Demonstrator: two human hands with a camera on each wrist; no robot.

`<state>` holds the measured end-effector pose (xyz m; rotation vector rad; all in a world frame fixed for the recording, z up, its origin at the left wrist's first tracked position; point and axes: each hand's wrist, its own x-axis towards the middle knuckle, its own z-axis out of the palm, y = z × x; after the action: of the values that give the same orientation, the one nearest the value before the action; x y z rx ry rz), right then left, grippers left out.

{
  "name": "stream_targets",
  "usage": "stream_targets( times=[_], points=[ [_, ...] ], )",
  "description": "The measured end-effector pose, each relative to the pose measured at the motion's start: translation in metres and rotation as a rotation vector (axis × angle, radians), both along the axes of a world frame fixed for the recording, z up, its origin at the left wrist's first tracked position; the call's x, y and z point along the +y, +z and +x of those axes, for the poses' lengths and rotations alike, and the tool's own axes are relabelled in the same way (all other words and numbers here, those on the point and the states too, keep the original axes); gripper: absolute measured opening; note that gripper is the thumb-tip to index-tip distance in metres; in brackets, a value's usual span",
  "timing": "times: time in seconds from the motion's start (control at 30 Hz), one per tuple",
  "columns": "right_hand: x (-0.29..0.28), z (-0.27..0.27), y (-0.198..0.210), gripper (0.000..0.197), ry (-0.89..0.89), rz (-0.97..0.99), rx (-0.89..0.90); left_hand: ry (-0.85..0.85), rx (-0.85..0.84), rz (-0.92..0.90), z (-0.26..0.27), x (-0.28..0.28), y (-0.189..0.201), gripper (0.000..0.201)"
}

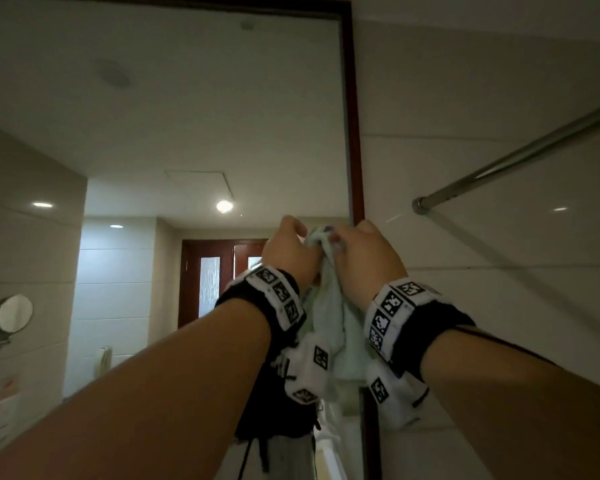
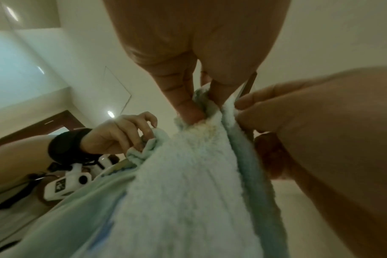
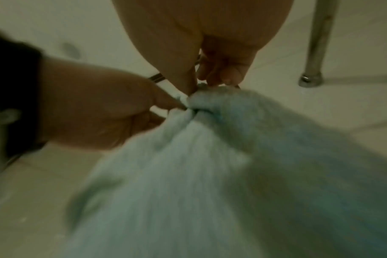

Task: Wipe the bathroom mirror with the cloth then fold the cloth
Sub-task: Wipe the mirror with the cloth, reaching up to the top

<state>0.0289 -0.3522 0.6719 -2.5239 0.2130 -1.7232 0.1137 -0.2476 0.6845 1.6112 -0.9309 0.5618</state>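
A pale green fluffy cloth (image 1: 329, 317) hangs between my two raised hands, in front of the mirror's right edge. My left hand (image 1: 291, 251) pinches its top edge from the left, and my right hand (image 1: 357, 251) pinches the same top edge from the right, close together. In the left wrist view my left hand (image 2: 199, 104) pinches the cloth (image 2: 188, 174) between thumb and finger, with the right hand (image 2: 276, 113) beside it. In the blurred right wrist view my right hand (image 3: 201, 83) pinches the cloth (image 3: 199, 165) top. The large mirror (image 1: 153, 150) fills the wall ahead.
The mirror has a dark wooden frame (image 1: 355, 133) on its right. A metal rail (image 1: 516, 161) sticks out of the white tiled wall (image 1: 482, 81) at right. A small round wall mirror (image 1: 13, 313) and a wooden door (image 1: 215, 271) appear as reflections.
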Motion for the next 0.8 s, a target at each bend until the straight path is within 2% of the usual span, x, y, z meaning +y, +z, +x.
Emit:
stream_targets(
  times=[0.07, 0.13, 0.2, 0.27, 0.4, 0.47, 0.53, 0.6, 0.67, 0.73, 0.8],
  points=[
    [0.003, -0.006, 0.005, 0.046, 0.014, -0.112, 0.005, -0.034, 0.036, -0.108, 0.001, -0.006, 0.027, 0.021],
    [0.000, -0.010, 0.012, 0.064, 0.033, -0.130, 0.091, -0.021, 0.028, -0.168, 0.003, -0.011, 0.054, 0.015],
    [-0.006, -0.008, 0.019, 0.075, 0.044, -0.121, 0.194, -0.036, 0.008, -0.211, 0.001, -0.013, 0.078, 0.013],
    [-0.014, -0.001, 0.033, 0.085, 0.030, -0.136, 0.210, -0.083, -0.030, -0.249, 0.000, -0.017, 0.102, 0.011],
    [-0.033, 0.016, 0.078, 0.092, -0.021, -0.217, 0.113, -0.107, -0.120, -0.283, -0.001, -0.023, 0.143, 0.012],
    [-0.041, 0.019, 0.106, 0.089, -0.049, -0.295, 0.063, -0.115, -0.155, -0.300, 0.001, -0.020, 0.162, 0.015],
    [-0.048, 0.023, 0.138, 0.084, -0.083, -0.352, 0.059, -0.052, -0.211, -0.283, 0.007, -0.015, 0.180, 0.017],
    [-0.055, 0.029, 0.168, 0.085, -0.127, -0.356, 0.109, -0.016, -0.255, -0.214, 0.013, -0.010, 0.193, 0.024],
    [-0.065, 0.042, 0.188, 0.085, -0.179, -0.362, 0.175, 0.041, -0.388, -0.025, 0.020, -0.009, 0.195, 0.051],
    [-0.075, 0.060, 0.194, 0.078, -0.215, -0.394, 0.188, 0.228, -0.641, 0.245, 0.034, -0.017, 0.189, 0.085],
    [-0.082, 0.073, 0.196, 0.076, -0.214, -0.373, 0.177, 0.434, -0.816, 0.409, 0.047, -0.030, 0.182, 0.097]
  ],
)
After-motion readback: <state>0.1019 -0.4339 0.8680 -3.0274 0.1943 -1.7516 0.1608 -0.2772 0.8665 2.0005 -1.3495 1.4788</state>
